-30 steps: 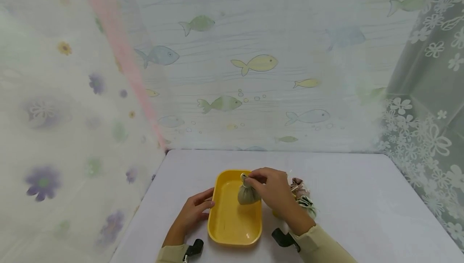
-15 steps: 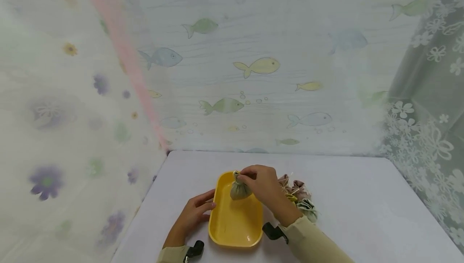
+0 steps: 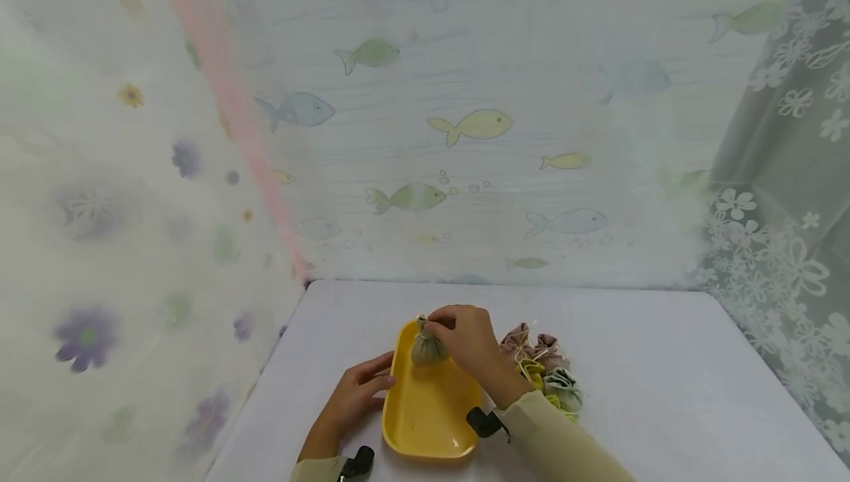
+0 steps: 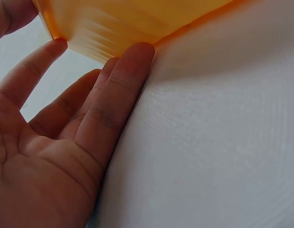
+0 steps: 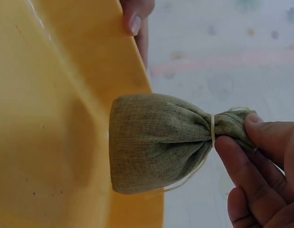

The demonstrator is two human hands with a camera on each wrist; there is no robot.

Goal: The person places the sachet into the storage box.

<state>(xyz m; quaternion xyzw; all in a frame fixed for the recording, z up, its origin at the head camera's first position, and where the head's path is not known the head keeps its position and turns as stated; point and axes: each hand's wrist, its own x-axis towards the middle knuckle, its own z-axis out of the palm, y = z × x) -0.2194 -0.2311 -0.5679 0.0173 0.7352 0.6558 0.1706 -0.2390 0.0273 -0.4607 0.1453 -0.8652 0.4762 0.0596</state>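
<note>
Leftward across the yellow tray, my right grip has carried the green cloth bag from the tray's right side toward its far left part, and more of the pouches beyond my wrist have come into view. I have that grip clamped on the bag's gathered top, thumb on one side and fingers on the other, just above the pale cord tied round its neck. The bag hangs neck up over the far end of the tray, its full bottom down; whether it touches the tray I cannot tell. My left grip is at the tray's left side, fingers stretched out with their tips against the outer wall and the thumb at the rim. On the white tabletop, right of the tray, the pouches sit close together: two pinkish-brown ones at the far side, a yellow one nearer, a grey-green one beside it, and more yellow partly hidden below my sleeve's line.
</note>
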